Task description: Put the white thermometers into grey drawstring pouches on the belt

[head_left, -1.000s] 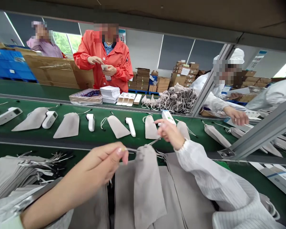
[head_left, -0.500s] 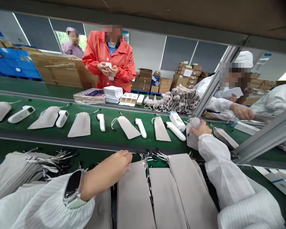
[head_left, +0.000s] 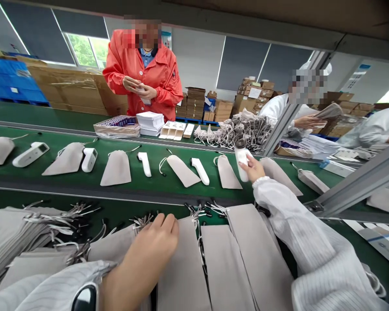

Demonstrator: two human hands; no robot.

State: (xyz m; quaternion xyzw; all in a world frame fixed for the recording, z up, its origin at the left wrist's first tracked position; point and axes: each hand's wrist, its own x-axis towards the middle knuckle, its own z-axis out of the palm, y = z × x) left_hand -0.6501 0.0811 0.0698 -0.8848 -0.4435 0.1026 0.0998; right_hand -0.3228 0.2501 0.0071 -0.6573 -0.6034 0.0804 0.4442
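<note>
My right hand holds a white thermometer-like device upright over the green belt, its dark end on top. Just left of it lies a grey drawstring pouch; another pouch lies behind my right wrist. My left hand is closed, fingers bent down, above the stacks of flat grey pouches; whatever is in its fingers is hidden. More white devices alternate with pouches along the belt.
A person in a red jacket stands across the belt behind white papers and a pouch heap. A slanted metal post rises at right, near people in white. Corded pouch stacks lie at left.
My right hand has let go of the pouch and lifted the white device. The small white box beside it is no longer visible. My left hand has drawn nearer, fingers curled down.
</note>
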